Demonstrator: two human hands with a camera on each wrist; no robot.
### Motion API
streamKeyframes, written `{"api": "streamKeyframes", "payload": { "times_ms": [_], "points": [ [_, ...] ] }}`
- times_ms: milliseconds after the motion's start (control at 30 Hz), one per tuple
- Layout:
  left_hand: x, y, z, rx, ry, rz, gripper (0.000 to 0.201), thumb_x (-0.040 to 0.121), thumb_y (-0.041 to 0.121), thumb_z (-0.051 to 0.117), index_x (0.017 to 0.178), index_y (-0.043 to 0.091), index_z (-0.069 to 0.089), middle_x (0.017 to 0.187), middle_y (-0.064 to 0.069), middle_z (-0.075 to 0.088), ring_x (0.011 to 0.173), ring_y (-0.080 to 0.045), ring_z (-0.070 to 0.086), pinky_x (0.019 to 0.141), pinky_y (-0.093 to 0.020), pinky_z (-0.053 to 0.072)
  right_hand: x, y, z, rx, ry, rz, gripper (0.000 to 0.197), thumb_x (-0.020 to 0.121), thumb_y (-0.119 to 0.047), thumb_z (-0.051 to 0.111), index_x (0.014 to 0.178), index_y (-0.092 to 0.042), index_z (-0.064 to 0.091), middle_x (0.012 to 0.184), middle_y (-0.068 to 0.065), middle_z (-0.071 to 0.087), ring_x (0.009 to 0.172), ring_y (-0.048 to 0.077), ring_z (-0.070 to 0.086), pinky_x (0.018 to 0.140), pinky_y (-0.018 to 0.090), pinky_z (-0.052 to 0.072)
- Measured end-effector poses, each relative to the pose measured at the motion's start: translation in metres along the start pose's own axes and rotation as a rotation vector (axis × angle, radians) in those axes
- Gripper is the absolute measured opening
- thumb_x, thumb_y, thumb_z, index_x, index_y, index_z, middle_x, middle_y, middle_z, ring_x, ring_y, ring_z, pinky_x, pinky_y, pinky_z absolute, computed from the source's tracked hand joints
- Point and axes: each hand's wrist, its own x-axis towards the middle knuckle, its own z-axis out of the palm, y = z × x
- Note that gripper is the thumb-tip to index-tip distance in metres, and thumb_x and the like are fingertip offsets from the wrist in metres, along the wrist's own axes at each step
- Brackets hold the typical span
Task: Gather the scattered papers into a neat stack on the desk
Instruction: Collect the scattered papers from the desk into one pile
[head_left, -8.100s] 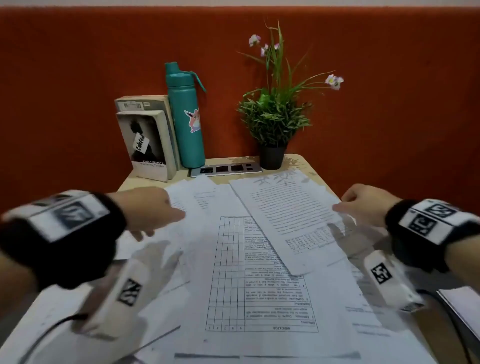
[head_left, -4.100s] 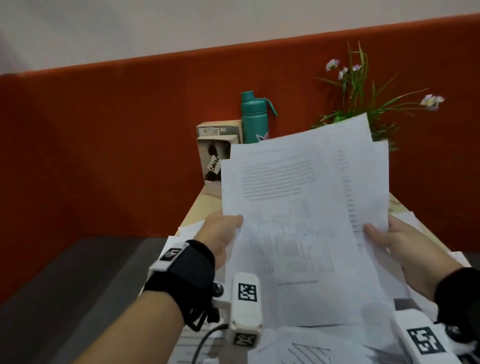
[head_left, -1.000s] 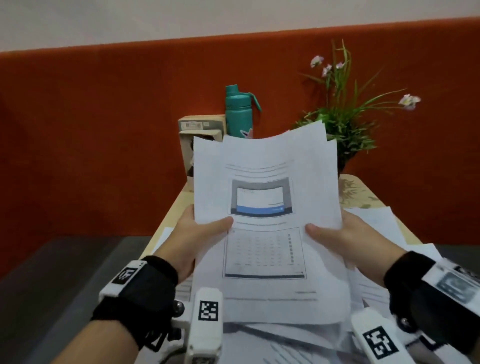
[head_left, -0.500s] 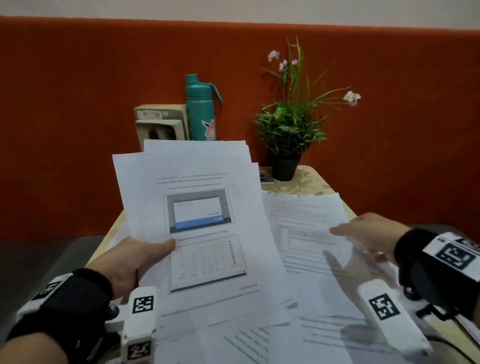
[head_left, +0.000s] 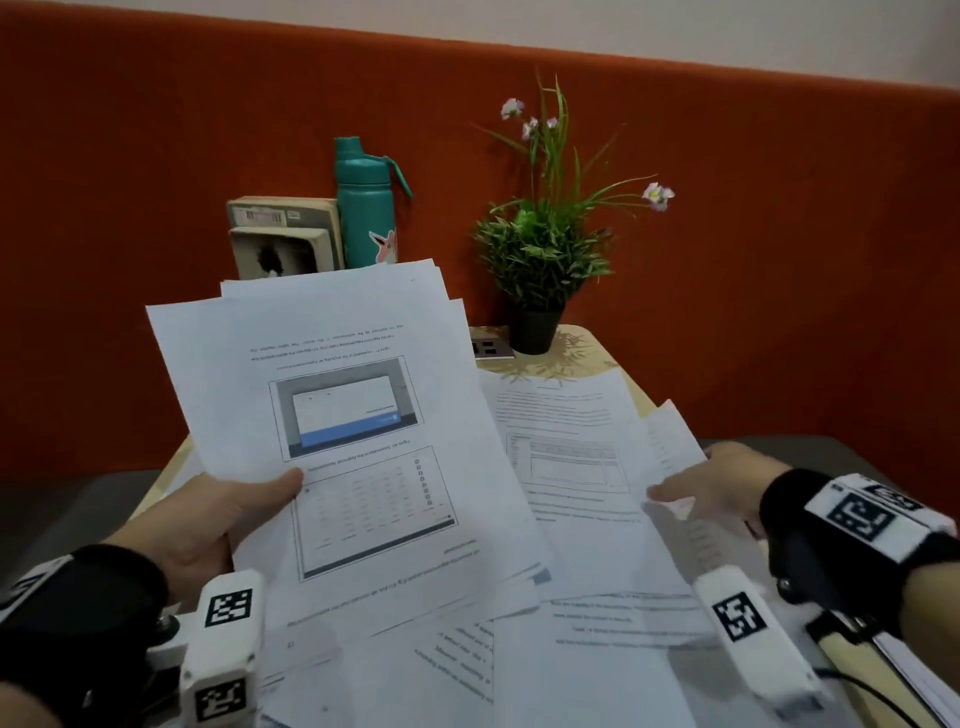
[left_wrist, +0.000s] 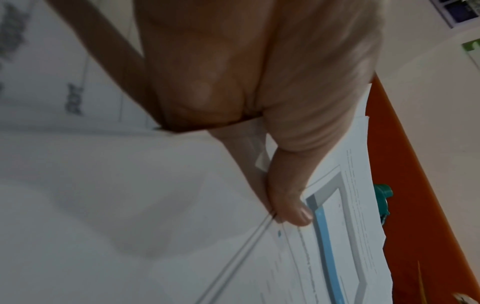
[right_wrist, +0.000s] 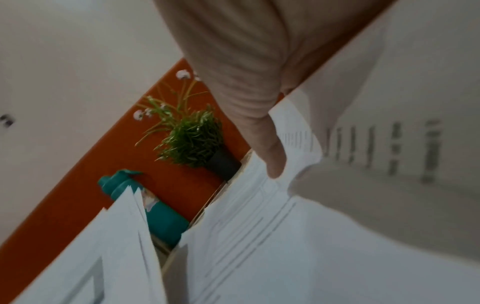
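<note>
My left hand (head_left: 223, 514) holds a bundle of printed papers (head_left: 363, 415) tilted up above the desk, thumb on the top sheet, fingers hidden beneath. In the left wrist view the thumb (left_wrist: 288, 201) presses that bundle (left_wrist: 348, 236) beside a blue-framed picture. More loose sheets (head_left: 566, 457) lie spread over the desk (head_left: 597, 353). At the right, my right hand (head_left: 722, 493) pinches the edge of one loose sheet (head_left: 672, 436), whose corner lifts. The right wrist view shows the thumb (right_wrist: 270, 156) on top of that curling sheet (right_wrist: 376, 144).
At the back against the orange partition stand two books (head_left: 280, 234), a teal bottle (head_left: 363, 208) and a potted plant (head_left: 545, 249). A socket panel (head_left: 491, 348) lies by the pot. Another pile of pages (head_left: 924, 680) sits at the lower right edge.
My right hand let go of the bundle and reached right; it now pinches a loose sheet and raises its corner. My left hand alone holds the bundle.
</note>
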Motion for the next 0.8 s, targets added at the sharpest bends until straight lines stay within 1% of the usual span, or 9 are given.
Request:
{"api": "streamKeyframes", "payload": {
  "times_ms": [67, 133, 233, 300, 367, 500, 667, 733, 800],
  "points": [
    [-0.001, -0.001, 0.000, -0.009, 0.000, -0.015, 0.022, 0.088, 0.006, 0.059, 0.108, 0.003, 0.069, 0.099, -0.022, 0.076, 0.075, -0.034, 0.076, 0.062, -0.045, 0.061, 0.001, -0.005, 0.004, 0.086, -0.057, -0.008, 0.051, 0.077, -0.011, 0.079, 0.123, 0.004, 0.063, 0.117, 0.015, 0.067, 0.107, 0.034, 0.062, 0.084, 0.037, 0.051],
    [-0.001, -0.001, 0.000, -0.012, -0.005, -0.035, 0.027, 0.087, 0.010, 0.061, 0.113, 0.004, 0.068, 0.104, -0.024, 0.075, 0.081, -0.037, 0.075, 0.066, -0.047, 0.060, 0.008, -0.009, 0.008, 0.207, 0.019, -0.073, 0.050, 0.074, -0.008, 0.079, 0.120, 0.002, 0.063, 0.118, 0.017, 0.068, 0.108, 0.035, 0.064, 0.094, 0.040, 0.050],
    [-0.001, -0.002, -0.002, 0.003, -0.007, -0.033, 0.031, 0.086, 0.012, 0.062, 0.115, 0.005, 0.067, 0.106, -0.023, 0.074, 0.091, -0.040, 0.073, 0.074, -0.048, 0.059, 0.012, -0.015, 0.019, 0.321, -0.023, -0.135, 0.044, 0.077, -0.012, 0.078, 0.116, 0.000, 0.064, 0.116, 0.012, 0.070, 0.098, 0.029, 0.066, 0.091, 0.043, 0.053],
    [-0.001, -0.002, -0.002, 0.001, -0.014, -0.038, 0.032, 0.085, 0.012, 0.062, 0.117, 0.005, 0.066, 0.106, -0.024, 0.074, 0.094, -0.042, 0.072, 0.076, -0.049, 0.058, 0.010, -0.018, 0.030, 0.205, -0.085, -0.138, 0.055, 0.079, -0.019, 0.077, 0.126, 0.002, 0.060, 0.124, 0.012, 0.066, 0.107, 0.028, 0.064, 0.094, 0.040, 0.051],
    [0.000, -0.003, -0.002, 0.001, -0.014, -0.037, 0.033, 0.086, 0.011, 0.061, 0.118, 0.006, 0.065, 0.106, -0.024, 0.074, 0.097, -0.044, 0.070, 0.082, -0.051, 0.056, 0.011, -0.021, 0.031, 0.180, -0.067, -0.141, 0.055, 0.083, -0.017, 0.073, 0.130, 0.003, 0.056, 0.127, 0.014, 0.065, 0.114, 0.032, 0.061, 0.101, 0.040, 0.047],
    [-0.002, -0.001, -0.001, -0.011, -0.010, -0.021, 0.033, 0.082, 0.010, 0.063, 0.115, 0.006, 0.067, 0.105, -0.024, 0.074, 0.100, -0.044, 0.068, 0.088, -0.054, 0.052, 0.016, -0.025, 0.005, 0.318, 0.053, -0.170, 0.037, 0.084, 0.000, 0.065, 0.120, 0.001, 0.064, 0.111, 0.017, 0.070, 0.100, 0.035, 0.065, 0.094, 0.045, 0.050],
    [-0.002, 0.000, 0.001, 0.000, 0.017, 0.052, 0.024, 0.085, 0.004, 0.062, 0.107, 0.011, 0.069, 0.098, -0.021, 0.077, 0.083, -0.038, 0.075, 0.083, -0.050, 0.054, -0.010, -0.032, -0.034, 0.304, 0.290, -0.328, 0.034, 0.088, -0.006, 0.061, 0.122, -0.009, 0.064, 0.108, 0.009, 0.068, 0.092, 0.030, 0.062, 0.068, 0.035, 0.051],
    [-0.001, 0.001, 0.002, 0.000, 0.019, 0.062, 0.022, 0.086, 0.004, 0.062, 0.105, 0.011, 0.069, 0.096, -0.020, 0.077, 0.075, -0.035, 0.076, 0.077, -0.046, 0.057, -0.026, -0.035, -0.047, 0.320, 0.338, -0.392, 0.031, 0.090, -0.012, 0.060, 0.120, -0.016, 0.065, 0.101, 0.002, 0.068, 0.093, 0.028, 0.064, 0.071, 0.037, 0.053],
    [-0.001, 0.002, 0.003, 0.002, 0.010, 0.062, 0.020, 0.087, 0.005, 0.061, 0.105, 0.011, 0.068, 0.093, -0.020, 0.078, 0.071, -0.033, 0.077, 0.068, -0.042, 0.059, -0.040, -0.035, -0.058, 0.318, 0.376, -0.468, 0.019, 0.089, -0.017, 0.062, 0.106, -0.020, 0.068, 0.091, 0.001, 0.071, 0.087, 0.030, 0.067, 0.080, 0.045, 0.055]
  ]
}}
